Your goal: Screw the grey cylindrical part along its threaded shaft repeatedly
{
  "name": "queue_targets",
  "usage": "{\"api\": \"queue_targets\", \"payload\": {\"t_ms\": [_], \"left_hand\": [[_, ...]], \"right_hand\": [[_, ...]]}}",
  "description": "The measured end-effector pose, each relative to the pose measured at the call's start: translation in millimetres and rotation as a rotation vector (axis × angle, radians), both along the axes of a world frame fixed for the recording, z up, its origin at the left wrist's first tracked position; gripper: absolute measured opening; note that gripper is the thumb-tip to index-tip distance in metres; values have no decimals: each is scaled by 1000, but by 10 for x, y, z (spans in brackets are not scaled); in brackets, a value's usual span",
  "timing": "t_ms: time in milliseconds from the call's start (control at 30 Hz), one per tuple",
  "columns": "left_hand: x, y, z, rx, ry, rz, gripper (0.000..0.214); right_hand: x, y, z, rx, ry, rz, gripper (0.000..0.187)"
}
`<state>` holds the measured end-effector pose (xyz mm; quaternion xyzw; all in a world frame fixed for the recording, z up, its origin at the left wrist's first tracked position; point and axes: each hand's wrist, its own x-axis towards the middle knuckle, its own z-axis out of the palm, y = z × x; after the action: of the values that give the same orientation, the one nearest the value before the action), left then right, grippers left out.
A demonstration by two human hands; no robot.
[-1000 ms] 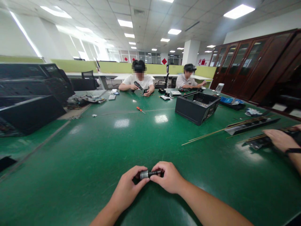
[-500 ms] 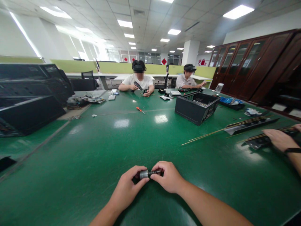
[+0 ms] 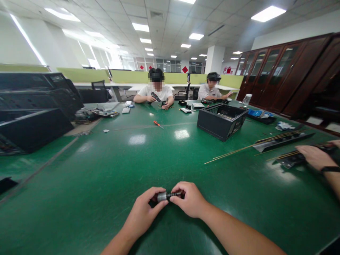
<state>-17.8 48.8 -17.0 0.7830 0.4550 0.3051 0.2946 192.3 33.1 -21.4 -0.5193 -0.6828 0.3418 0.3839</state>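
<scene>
Low in the middle of the head view, a small silvery metal cylinder with a dark ridged shaft (image 3: 162, 197) lies level between my hands, close above or on the green tabletop. Thumb and fingers of my left hand (image 3: 145, 212) are closed round the thick cylinder end. On the other end, my right hand (image 3: 191, 200) pinches the thin shaft, and its tip shows between the fingers. Part of the cylinder's left end is hidden by my left fingers. I cannot tell exactly what kind of part it is.
The green table (image 3: 106, 177) bears an orange screwdriver (image 3: 158, 124), a black computer case (image 3: 222, 122) and long thin rods (image 3: 239, 152). Dark cases (image 3: 34, 127) stand at left. Another person's hand (image 3: 315, 156) is at right. Two people sit opposite, one holding a power screwdriver (image 3: 156, 96).
</scene>
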Motion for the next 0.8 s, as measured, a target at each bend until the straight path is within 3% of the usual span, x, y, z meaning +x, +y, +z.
{"api": "queue_targets", "payload": {"t_ms": [800], "left_hand": [[-9,3,-14,-40,-13,7,24]], "right_hand": [[16,10,-12,28,13,-9,7]]}}
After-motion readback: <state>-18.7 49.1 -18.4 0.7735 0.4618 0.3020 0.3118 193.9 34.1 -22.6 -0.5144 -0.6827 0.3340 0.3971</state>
